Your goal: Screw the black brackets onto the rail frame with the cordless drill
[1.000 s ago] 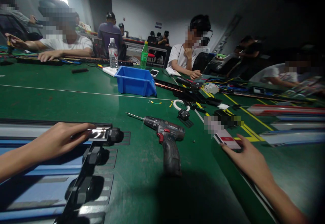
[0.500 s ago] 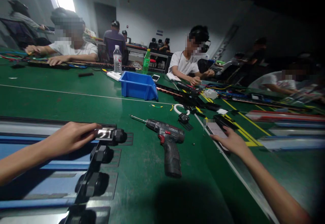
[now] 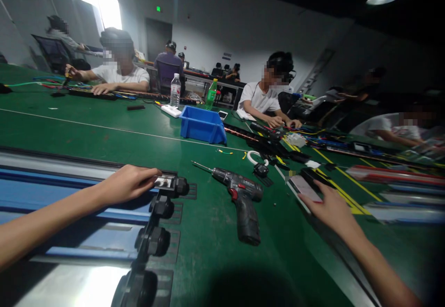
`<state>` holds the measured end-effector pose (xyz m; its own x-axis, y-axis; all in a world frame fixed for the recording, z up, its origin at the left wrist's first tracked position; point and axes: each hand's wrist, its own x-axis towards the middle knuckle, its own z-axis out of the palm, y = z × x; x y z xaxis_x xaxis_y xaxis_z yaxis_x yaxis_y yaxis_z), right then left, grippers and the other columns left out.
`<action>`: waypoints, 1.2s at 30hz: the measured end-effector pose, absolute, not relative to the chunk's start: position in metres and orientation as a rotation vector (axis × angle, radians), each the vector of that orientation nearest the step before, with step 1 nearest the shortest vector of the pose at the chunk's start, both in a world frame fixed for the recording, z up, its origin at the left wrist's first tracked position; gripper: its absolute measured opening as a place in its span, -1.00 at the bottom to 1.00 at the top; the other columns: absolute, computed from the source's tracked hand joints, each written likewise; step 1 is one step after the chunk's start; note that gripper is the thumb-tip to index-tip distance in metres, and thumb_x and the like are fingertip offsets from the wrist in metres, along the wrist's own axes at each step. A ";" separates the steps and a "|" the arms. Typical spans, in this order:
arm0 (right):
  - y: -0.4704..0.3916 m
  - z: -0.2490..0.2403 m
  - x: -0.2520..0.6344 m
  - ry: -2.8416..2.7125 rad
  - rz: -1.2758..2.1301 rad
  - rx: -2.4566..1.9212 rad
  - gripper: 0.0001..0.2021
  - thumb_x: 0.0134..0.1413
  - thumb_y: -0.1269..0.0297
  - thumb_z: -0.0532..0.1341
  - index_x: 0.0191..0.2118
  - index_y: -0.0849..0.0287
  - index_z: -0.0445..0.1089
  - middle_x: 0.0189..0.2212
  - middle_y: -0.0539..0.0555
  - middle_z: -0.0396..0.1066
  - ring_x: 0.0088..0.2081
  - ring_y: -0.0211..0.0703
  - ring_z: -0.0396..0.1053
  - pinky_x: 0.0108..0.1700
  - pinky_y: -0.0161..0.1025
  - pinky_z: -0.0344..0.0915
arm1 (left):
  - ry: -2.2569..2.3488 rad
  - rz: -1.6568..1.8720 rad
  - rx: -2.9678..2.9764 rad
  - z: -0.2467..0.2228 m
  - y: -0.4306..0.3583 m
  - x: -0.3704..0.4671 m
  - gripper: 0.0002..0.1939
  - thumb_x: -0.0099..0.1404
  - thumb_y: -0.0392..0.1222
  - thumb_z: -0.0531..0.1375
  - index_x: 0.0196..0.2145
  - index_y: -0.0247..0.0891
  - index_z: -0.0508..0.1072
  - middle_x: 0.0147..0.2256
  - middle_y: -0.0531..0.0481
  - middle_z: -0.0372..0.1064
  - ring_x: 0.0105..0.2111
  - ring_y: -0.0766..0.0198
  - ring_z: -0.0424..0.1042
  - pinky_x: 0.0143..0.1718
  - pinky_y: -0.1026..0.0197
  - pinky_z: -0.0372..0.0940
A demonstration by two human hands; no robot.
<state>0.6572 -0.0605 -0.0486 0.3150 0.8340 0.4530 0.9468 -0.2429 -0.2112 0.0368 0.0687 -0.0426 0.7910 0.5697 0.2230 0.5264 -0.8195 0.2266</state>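
Note:
My left hand (image 3: 134, 182) lies over the end of a long metal profile (image 3: 165, 182), its fingers along the far edge and the thumb on the near edge. A black cable gland (image 3: 181, 186) sticks out of that end. Nearer to me, more blue and silver profiles (image 3: 100, 235) lie side by side with similar glands. My right hand (image 3: 328, 205) is closed on a smartphone (image 3: 306, 188), thumb on the near side, the other fingers partly hidden. Between my hands a black and red cordless drill (image 3: 239, 195) lies on its side, its long bit pointing left.
A blue bin (image 3: 203, 125), a water bottle (image 3: 175, 91) and a green bottle (image 3: 211, 94) stand farther back on the green table (image 3: 86, 131). A white ring (image 3: 256, 157) and a loose black gland (image 3: 260, 170) lie beyond the drill. Several people work around the table.
The whole view has shifted, so things sit farther right and mostly lower. Both hands keep their places on the profile and the phone. At the far left, a co-worker's hand with a tool is raised.

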 end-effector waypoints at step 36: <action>-0.086 -0.081 0.571 -1.630 0.221 -1.865 -0.76 0.26 0.01 0.24 -0.16 0.05 0.50 -0.21 0.10 0.49 -0.17 0.04 0.44 -0.14 -0.07 0.32 | 0.797 0.664 2.838 -0.050 0.071 0.027 -0.70 0.48 -0.28 0.10 0.13 -0.22 0.35 -0.23 -0.10 0.56 -0.38 0.25 0.54 -0.36 0.21 0.32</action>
